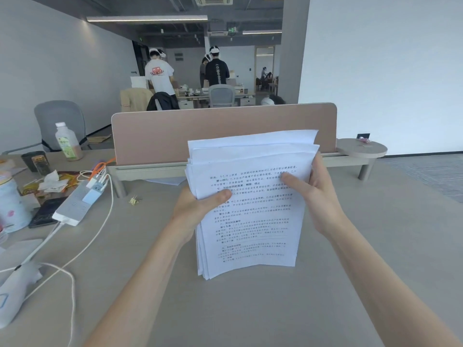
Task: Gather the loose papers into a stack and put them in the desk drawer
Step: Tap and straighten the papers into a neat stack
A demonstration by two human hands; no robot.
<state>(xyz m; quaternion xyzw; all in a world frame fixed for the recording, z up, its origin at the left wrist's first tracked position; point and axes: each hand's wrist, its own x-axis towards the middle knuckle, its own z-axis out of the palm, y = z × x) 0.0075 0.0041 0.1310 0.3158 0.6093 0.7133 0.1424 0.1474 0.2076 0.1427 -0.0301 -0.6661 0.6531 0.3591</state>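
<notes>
A stack of white printed papers (pixel 250 221) stands upright in front of me, its bottom edge resting on the beige desk (pixel 250 309). The sheets are uneven at the top, several edges fanning out. My left hand (pixel 198 209) grips the stack's left side with the thumb across the front page. My right hand (pixel 315 194) holds the right edge, thumb on the text. One more white sheet (pixel 166 181) lies flat under the partition shelf behind the stack. No drawer is visible.
A tan desk partition (pixel 223 131) stands behind the stack, with a round side shelf (pixel 362 147) at its right. At left lie a power strip (pixel 80 201) with cables, a phone (pixel 46 211), a bottle (pixel 67 141), wrappers and cups. A small binder clip (pixel 134 200) sits near the partition leg.
</notes>
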